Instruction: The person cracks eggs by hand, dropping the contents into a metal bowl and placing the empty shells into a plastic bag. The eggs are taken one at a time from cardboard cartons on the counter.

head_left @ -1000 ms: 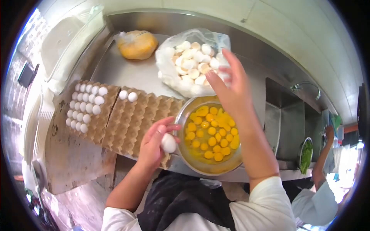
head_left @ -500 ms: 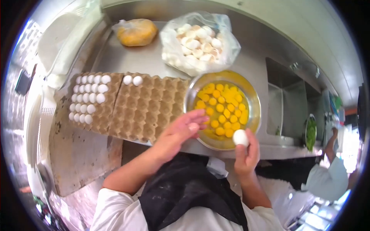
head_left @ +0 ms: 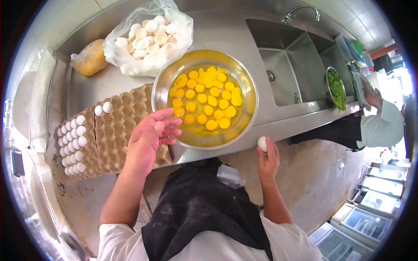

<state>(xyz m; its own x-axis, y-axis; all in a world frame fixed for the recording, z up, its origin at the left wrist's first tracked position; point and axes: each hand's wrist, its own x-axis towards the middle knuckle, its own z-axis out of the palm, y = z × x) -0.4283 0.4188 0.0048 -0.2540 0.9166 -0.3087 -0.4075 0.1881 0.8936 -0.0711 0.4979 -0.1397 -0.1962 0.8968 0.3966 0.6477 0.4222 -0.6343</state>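
Observation:
A white egg [head_left: 262, 143] is held in the fingers of my right hand [head_left: 268, 160], out past the counter's front edge, to the lower right of the bowl. My left hand [head_left: 150, 137], empty with its fingers apart, is at the lower left rim of the steel bowl [head_left: 250, 93]. Inside the bowl lie several raw yolks [head_left: 209, 100] in clear egg white. Left of the bowl are cardboard egg trays [head_left: 115, 139]; whole white eggs [head_left: 74, 145] fill part of the left one, and two eggs [head_left: 103, 108] sit in the other.
Behind the bowl stands a clear plastic bag of eggshells [head_left: 150, 39], with a bag of yellow food [head_left: 91, 58] to its left. A steel sink [head_left: 287, 65] is at the right, beside a bowl of green leaves [head_left: 335, 87]. Another person [head_left: 379, 124] stands at the far right.
The view has turned toward the right, showing more of the sink and the other person. My right hand, with the egg, has moved away from the bowl's rim. My left hand remains beside the bowl.

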